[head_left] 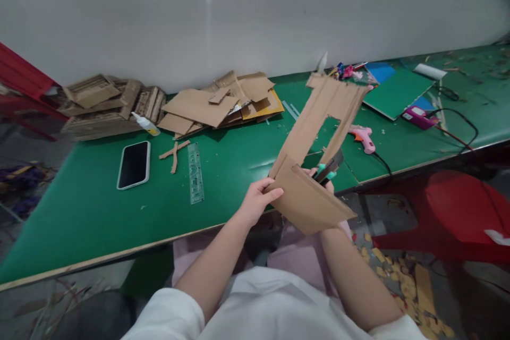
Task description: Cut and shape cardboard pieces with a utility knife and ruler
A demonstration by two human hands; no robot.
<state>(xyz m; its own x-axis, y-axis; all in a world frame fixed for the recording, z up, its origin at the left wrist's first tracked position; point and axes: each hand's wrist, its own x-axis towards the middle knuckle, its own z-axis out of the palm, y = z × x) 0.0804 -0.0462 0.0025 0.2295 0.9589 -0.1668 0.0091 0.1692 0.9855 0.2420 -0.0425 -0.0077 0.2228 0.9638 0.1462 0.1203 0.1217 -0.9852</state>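
Note:
My left hand [261, 199] grips the left edge of a bent brown cardboard piece [300, 199], with the thumb on its near face. The piece is held up in front of me, past the table's front edge. Its long upper part stretches toward the wall and has a rectangular opening cut through it. Behind the folded lower flap is my right hand [330, 187], mostly hidden, with a few fingertips showing. These fingers are closed around a dark tool with teal parts [329, 167], whose kind I cannot make out. The tool lies close to the cardboard beside the opening.
On the green table [167, 223] lie a phone [134, 165], a clear stencil ruler [195, 172], cardboard scraps [174, 155] and a glue bottle [146, 124]. Cardboard stacks [199, 106] line the wall. A corded pink glue gun [363, 138] rests right; a red stool [470, 207] stands nearby.

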